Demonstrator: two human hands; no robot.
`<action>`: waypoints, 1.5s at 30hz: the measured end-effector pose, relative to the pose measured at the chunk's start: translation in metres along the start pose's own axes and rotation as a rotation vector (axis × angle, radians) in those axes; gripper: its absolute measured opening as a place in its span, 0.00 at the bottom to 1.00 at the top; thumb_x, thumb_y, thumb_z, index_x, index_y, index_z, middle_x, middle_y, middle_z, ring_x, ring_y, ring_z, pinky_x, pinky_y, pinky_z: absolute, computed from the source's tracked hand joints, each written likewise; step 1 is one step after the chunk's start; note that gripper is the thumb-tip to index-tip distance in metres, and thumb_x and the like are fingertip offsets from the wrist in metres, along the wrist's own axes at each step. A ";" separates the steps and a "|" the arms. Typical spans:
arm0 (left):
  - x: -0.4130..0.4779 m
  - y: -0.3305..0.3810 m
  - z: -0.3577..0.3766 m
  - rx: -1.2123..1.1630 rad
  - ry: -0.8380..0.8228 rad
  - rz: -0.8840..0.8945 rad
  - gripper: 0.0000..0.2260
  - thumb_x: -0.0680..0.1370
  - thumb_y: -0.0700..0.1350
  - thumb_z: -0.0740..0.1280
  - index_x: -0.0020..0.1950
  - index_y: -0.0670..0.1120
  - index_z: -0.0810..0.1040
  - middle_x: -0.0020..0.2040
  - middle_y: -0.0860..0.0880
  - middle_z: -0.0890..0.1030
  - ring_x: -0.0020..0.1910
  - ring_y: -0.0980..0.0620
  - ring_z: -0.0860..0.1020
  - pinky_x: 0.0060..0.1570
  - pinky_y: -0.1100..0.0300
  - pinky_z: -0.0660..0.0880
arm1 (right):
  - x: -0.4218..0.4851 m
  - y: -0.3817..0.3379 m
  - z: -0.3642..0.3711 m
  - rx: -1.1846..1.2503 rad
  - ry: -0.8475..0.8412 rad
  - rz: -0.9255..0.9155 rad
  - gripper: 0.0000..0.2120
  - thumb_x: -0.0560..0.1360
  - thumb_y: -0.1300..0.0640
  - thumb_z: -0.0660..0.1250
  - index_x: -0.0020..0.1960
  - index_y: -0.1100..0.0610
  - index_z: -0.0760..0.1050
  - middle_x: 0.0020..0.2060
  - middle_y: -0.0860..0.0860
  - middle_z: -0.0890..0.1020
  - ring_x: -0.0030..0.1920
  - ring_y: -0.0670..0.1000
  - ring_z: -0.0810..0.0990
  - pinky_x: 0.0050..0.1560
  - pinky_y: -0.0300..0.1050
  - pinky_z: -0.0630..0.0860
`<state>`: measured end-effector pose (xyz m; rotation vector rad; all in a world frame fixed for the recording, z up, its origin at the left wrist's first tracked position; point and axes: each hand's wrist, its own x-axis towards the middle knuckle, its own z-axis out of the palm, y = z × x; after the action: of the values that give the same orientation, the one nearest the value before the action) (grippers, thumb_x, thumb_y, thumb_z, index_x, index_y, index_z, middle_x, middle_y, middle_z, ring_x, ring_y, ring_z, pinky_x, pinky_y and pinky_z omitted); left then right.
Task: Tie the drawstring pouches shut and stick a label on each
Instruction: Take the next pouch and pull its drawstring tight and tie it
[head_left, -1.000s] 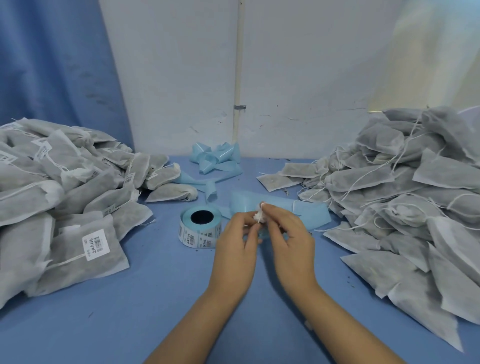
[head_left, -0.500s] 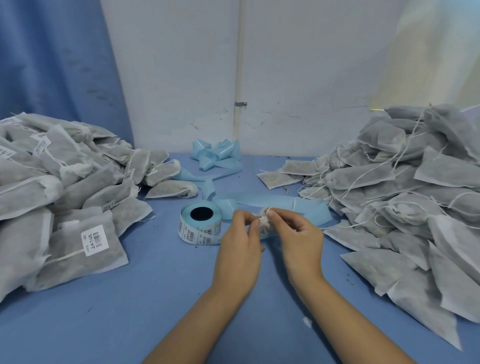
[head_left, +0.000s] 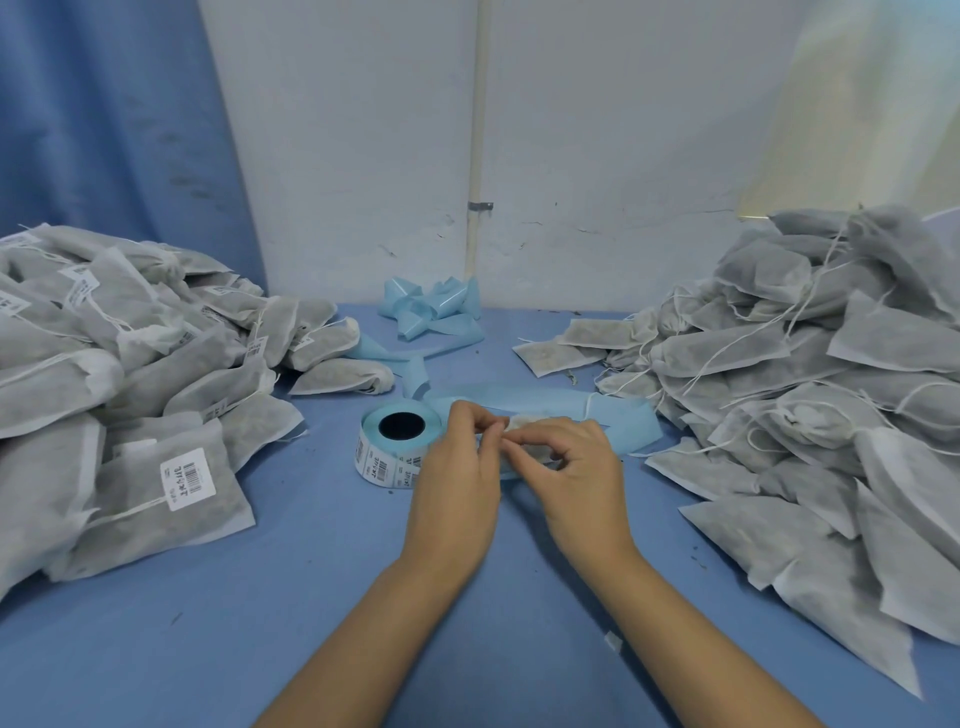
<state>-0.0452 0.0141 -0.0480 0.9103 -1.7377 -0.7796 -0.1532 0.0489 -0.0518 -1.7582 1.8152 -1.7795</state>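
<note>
A small grey drawstring pouch (head_left: 530, 441) lies at the table's middle, mostly hidden behind my hands. My left hand (head_left: 457, 483) pinches the pouch's string at its gathered top with curled fingers. My right hand (head_left: 576, 467) curls round the pouch and pinches the same top from the right. A roll of barcode labels (head_left: 395, 447) on light blue backing stands just left of my left hand.
A heap of labelled grey pouches (head_left: 119, 395) fills the left side. A heap of pouches without labels (head_left: 810, 395), loose strings trailing, fills the right. Spent blue backing strip (head_left: 431, 312) curls near the white wall. Blue table surface (head_left: 311, 597) lies in front.
Both hands have lowered the pouch toward the table and shifted slightly right. The fingers have kept working at its top.
</note>
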 end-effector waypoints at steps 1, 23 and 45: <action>-0.001 0.000 0.000 -0.040 -0.008 -0.003 0.07 0.82 0.45 0.59 0.44 0.53 0.68 0.35 0.54 0.77 0.32 0.59 0.75 0.34 0.69 0.69 | 0.000 -0.001 0.001 -0.008 0.006 0.015 0.08 0.70 0.60 0.74 0.39 0.47 0.81 0.38 0.40 0.81 0.47 0.47 0.76 0.48 0.30 0.65; 0.010 -0.005 -0.009 -0.243 -0.048 -0.004 0.08 0.78 0.41 0.66 0.42 0.54 0.78 0.39 0.57 0.81 0.41 0.54 0.79 0.44 0.62 0.74 | 0.019 -0.020 -0.007 1.048 -0.240 0.753 0.04 0.63 0.58 0.66 0.37 0.57 0.73 0.30 0.48 0.71 0.28 0.44 0.66 0.25 0.35 0.59; 0.011 -0.003 -0.014 -0.096 -0.055 0.063 0.11 0.76 0.39 0.67 0.44 0.57 0.77 0.41 0.64 0.79 0.38 0.66 0.73 0.40 0.73 0.67 | 0.021 -0.017 -0.010 1.412 -0.131 0.821 0.04 0.65 0.59 0.66 0.31 0.56 0.77 0.32 0.49 0.73 0.29 0.45 0.70 0.27 0.35 0.65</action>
<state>-0.0340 0.0016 -0.0415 0.7723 -1.7526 -0.8457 -0.1570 0.0457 -0.0232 -0.4389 0.5638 -1.6555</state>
